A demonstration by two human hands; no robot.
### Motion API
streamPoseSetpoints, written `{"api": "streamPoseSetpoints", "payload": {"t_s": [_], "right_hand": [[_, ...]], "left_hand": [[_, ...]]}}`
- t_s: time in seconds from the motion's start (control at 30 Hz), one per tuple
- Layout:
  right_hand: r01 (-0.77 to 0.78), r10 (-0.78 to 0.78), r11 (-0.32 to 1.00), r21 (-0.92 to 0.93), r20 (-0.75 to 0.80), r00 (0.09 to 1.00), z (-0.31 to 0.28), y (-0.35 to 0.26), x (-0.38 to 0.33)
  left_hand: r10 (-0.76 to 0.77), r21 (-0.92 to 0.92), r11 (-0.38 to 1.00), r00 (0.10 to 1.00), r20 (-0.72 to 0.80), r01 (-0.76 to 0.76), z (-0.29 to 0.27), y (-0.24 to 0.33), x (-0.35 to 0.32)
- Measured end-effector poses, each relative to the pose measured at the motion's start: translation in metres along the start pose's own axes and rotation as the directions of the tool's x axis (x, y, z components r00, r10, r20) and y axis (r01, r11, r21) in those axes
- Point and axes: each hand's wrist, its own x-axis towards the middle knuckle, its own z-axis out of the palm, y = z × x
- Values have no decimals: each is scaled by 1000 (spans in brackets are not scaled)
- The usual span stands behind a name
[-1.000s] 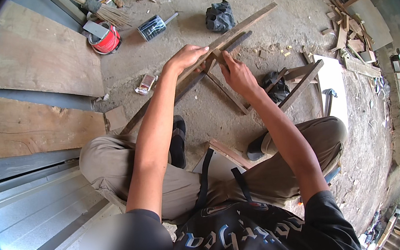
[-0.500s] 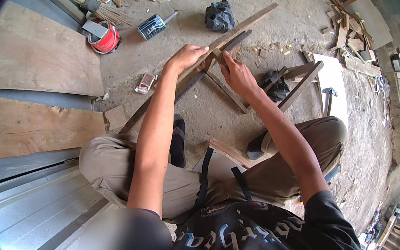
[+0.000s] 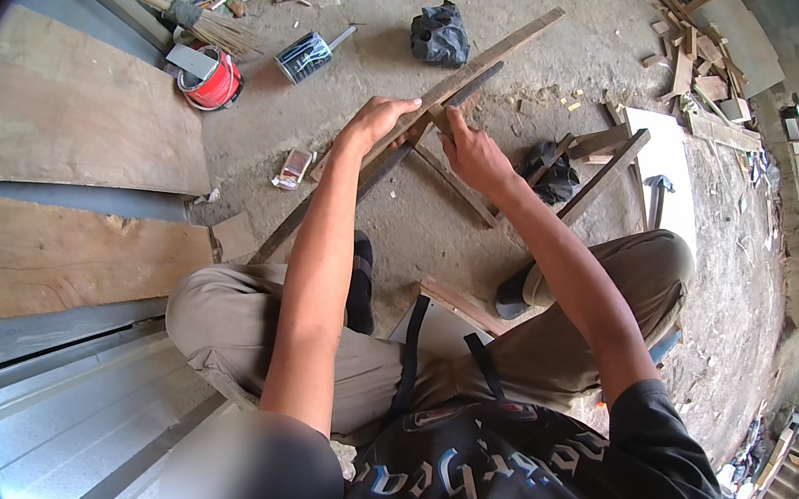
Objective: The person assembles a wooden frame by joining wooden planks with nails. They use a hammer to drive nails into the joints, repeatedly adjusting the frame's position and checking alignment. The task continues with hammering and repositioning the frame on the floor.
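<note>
A long wooden strip [image 3: 509, 45] slants across in front of me, from near my left knee up toward the far right. My left hand [image 3: 377, 123] is closed around its middle, thumb along the top. My right hand [image 3: 478, 153] is closed on a short brown piece [image 3: 440, 121] set against the strip, index finger stretched along it; its exact kind I cannot make out. Just under the strip lies a darker wooden bar [image 3: 477, 83], part of a wooden frame with a slanting leg [image 3: 454, 185]. My fingers hide where these pieces meet.
A red paint can [image 3: 212, 80], a dark can lying on its side [image 3: 304, 57] and a black plastic bag [image 3: 439, 35] are beyond my hands. More frame bars [image 3: 605, 177] stand at right beside a white board [image 3: 659, 150]. Wood scraps [image 3: 699, 69] pile up farther right.
The long strip has shifted slightly to the right, my left hand moving with it. My right hand keeps nearly the same place on the short brown piece.
</note>
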Motion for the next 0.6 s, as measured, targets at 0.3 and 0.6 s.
{"api": "streamPoseSetpoints", "payload": {"t_s": [0.3, 0.6], "right_hand": [[78, -78, 997, -1, -4, 997, 0, 10, 5], [77, -77, 997, -13, 2, 997, 11, 11, 13]], "left_hand": [[-44, -40, 998, 999, -4, 44, 2, -2, 1], [169, 369, 922, 979, -118, -115, -10, -15, 34]]}}
